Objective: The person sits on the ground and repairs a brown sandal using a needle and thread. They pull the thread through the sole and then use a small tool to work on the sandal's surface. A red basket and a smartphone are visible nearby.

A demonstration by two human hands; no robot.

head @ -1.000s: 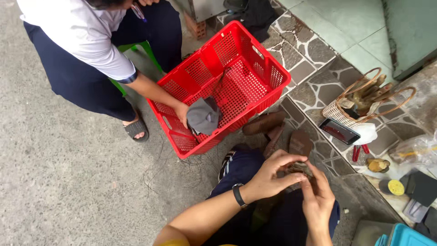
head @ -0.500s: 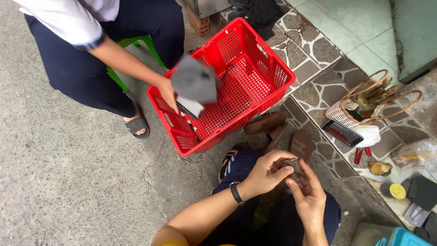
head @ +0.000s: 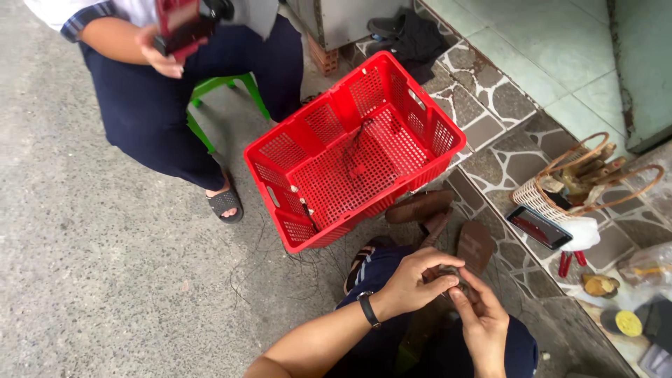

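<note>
While co-worker's hand (head: 162, 57) holds dark-red object up, far left of red crate (head: 353, 150), wearer's hands meet just below crate, over lap. Left hand (head: 413, 280) curled, fingertips pinching small dark piece (head: 448, 274); right hand (head: 483, 318) closed on it from beneath. Piece too small to tell its axis. Right of crate: wicker basket (head: 553, 199), dark phone (head: 539, 227), round yellow lid (head: 628, 323).

Phone (head: 539, 227): flat black rectangle, dark screen with reddish reflection, lying at three o'clock beside the wicker basket (head: 553, 192). Clear plastic bag (head: 647, 269): four o'clock, crumpled.
</note>
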